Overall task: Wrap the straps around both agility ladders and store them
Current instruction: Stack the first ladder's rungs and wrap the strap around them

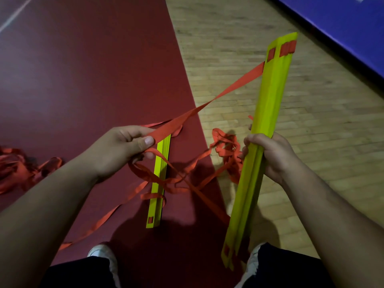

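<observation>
My right hand grips a stacked bundle of yellow-green ladder rungs around its middle and holds it off the floor, tilted away from me. A red strap runs taut from the bundle's far end to my left hand, which pinches it between thumb and fingers. A second bundle of yellow-green rungs lies on the dark red mat below my left hand. Loose red straps lie tangled over and around that second bundle.
More red strap is heaped on the mat at the far left. A wooden floor lies to the right, with a blue mat at the top right. My two shoes show at the bottom.
</observation>
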